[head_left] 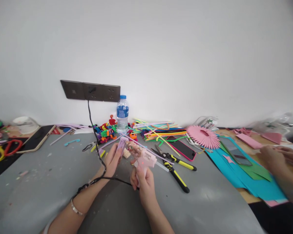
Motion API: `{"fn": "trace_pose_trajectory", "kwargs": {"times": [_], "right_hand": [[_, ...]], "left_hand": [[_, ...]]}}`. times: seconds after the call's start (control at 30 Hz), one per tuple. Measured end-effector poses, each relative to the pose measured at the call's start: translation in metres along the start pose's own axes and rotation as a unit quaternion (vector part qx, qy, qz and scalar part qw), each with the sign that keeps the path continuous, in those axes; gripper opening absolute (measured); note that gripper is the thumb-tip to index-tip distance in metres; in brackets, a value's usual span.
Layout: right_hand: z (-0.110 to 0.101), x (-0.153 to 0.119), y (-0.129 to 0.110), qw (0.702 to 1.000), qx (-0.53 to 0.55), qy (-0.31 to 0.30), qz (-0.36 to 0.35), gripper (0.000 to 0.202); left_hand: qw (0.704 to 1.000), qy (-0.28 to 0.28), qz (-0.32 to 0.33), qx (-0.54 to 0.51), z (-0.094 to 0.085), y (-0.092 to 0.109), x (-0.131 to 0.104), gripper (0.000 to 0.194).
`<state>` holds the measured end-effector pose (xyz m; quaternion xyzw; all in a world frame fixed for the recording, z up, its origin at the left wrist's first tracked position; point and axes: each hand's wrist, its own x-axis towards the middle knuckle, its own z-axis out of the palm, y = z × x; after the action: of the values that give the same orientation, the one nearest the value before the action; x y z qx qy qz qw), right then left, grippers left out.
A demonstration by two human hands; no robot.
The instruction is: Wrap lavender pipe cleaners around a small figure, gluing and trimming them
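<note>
My right hand [144, 183] is wrapped round the handle of a pale pink hot glue gun [150, 158], which has a small red light on its side. The gun's nozzle end, smeared brownish, points up and left toward a light purple piece [122, 143] that looks like bent pipe cleaner. That piece is pinched in the fingers of my left hand [112, 160]. Whether the nozzle touches it, I cannot tell. A black power cord [117, 179] runs over my left forearm. Beneath the gun lies a small beige lump [126, 153].
Yellow-handled pliers [172, 162] lie right of the gun. Behind are a water bottle [122, 113], pipe cleaners [163, 135] and a pink-edged phone [182, 148]. The cord rises to a wall socket [91, 91]. Another person's hands [274, 157] are at the far right, beyond blue sheets [224, 165].
</note>
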<state>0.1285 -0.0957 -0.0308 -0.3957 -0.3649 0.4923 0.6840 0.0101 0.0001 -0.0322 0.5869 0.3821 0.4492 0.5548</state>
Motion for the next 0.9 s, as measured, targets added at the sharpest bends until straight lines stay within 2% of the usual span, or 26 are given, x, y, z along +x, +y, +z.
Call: {"fn": "trace_pose_trajectory", "kwargs": {"times": [0.67, 0.9], "right_hand": [[0.003, -0.001, -0.004, 1.000, -0.004, 0.016, 0.016, 0.052], [0.004, -0.002, -0.005, 1.000, -0.006, 0.017, 0.011, 0.052]], "left_hand": [[1.000, 0.021, -0.003, -0.011, 0.005, 0.012, -0.003, 0.054], [0.999, 0.047, -0.015, -0.024, 0.007, 0.008, -0.002, 0.053]]}}
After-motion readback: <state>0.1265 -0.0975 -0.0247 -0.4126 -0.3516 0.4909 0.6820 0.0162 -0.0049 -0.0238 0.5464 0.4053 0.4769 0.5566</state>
